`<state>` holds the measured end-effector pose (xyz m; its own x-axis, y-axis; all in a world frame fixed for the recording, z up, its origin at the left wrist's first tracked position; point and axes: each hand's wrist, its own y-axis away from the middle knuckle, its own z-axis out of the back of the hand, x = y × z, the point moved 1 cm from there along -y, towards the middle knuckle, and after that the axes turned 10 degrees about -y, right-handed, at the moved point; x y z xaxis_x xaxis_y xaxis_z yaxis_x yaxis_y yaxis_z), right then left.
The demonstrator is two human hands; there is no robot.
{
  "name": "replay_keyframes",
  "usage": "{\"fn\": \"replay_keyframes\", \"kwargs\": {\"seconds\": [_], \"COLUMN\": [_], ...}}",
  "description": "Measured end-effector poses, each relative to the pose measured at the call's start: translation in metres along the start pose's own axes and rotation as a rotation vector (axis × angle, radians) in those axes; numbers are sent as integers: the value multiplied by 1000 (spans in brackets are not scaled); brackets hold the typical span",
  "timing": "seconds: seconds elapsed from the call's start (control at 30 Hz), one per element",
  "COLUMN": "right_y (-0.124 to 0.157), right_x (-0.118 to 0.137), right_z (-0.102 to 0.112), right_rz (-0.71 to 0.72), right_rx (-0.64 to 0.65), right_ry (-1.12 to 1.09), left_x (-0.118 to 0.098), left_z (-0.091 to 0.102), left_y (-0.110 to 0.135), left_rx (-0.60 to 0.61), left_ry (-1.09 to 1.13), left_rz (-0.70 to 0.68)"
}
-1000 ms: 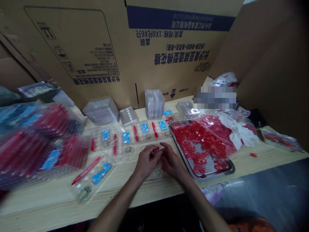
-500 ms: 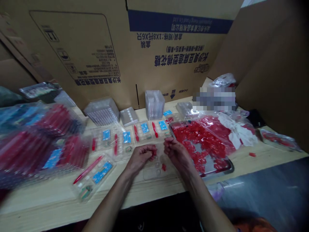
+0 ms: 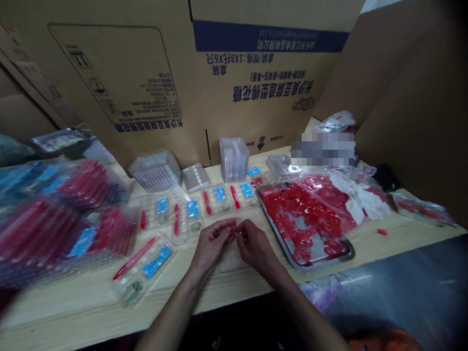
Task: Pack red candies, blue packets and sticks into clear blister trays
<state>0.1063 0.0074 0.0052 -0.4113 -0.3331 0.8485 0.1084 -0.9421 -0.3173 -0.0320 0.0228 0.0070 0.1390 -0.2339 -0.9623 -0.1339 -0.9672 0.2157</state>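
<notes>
Above the near part of the tabletop [image 3: 95,312], the left hand [image 3: 214,241] has its thumb and first fingers pressed together, pinching a small red piece [image 3: 233,226] at their tips. The fingers of the right hand [image 3: 256,243] are bunched and come up against the same piece from its other side; whether they grip it or only touch it, I cannot tell.

The step in hand looks like fine handling of that 1 piece between the fingertips. The next move seems to call for a light, steady pinch by the left fingers and a small, careful action by the right, since the fingers cover most of the piece.

Directly below the fingers lies a clear tray [image 3: 230,263], largely hidden by the hands. Just right of them stands a metal tray [image 3: 305,268] heaped with red pieces [image 3: 321,207], within easy reach of the right fingers. Beyond the fingers and to their left runs a row of 4 clear trays, each with a red stick [image 3: 176,220] and a blue packet [image 3: 192,208]; another filled tray [image 3: 127,292] lies nearer, well left of the fingers.
</notes>
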Motion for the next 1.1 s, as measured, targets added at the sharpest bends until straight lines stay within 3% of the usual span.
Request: {"fn": "replay_keyframes", "kwargs": {"seconds": [0.33, 0.53, 0.7, 0.93, 1.1], "right_y": [-4, -5, -4, -1, -2], "right_x": [1, 2, 2, 2, 1], "right_z": [-2, -2, -1, -4, -3], "right_rz": [-31, 4, 10, -5, -35], "right_rx": [49, 28, 55, 69, 110], "right_ry": [-124, -76, -16, 124, 28], "left_x": [0, 2, 2, 4, 5], "left_z": [6, 6, 6, 5, 5], "left_y": [4, 6, 7, 13, 15], "left_rx": [-29, -58, -49, -156, -161], "left_ry": [53, 72, -84, -423, -540], "left_rz": [-16, 1, -50, -220, -366]}}
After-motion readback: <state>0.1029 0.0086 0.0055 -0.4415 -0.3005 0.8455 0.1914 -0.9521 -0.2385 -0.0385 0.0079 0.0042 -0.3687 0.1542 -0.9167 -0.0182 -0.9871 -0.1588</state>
